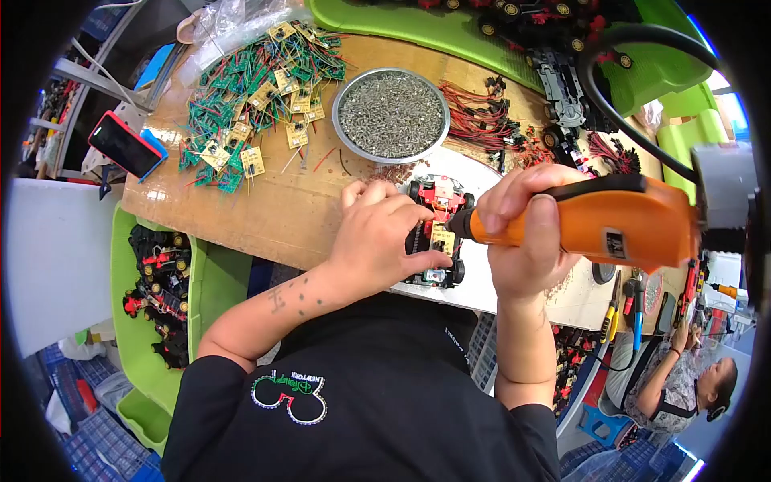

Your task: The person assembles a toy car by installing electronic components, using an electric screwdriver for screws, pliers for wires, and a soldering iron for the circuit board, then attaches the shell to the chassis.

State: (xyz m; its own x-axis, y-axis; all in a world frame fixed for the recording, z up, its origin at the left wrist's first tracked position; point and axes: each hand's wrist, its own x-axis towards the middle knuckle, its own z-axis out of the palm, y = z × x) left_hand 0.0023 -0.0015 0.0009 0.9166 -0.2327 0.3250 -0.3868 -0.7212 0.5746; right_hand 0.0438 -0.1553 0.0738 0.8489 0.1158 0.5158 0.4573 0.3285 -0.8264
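A small toy car chassis with black wheels and red parts lies on a white sheet at the table's front edge. My left hand steadies it, fingertips and thumb closed around a yellow circuit board in its middle. In my right hand is an orange electric screwdriver, held level. Its black tip points left and meets the chassis beside the board; the exact contact point is too small to make out.
A metal bowl of screws stands behind the chassis. Left of it are piled green and yellow circuit boards; right, red-black wire bundles. Green bins hold chassis. A black cable arches at right. Another person sits at far right.
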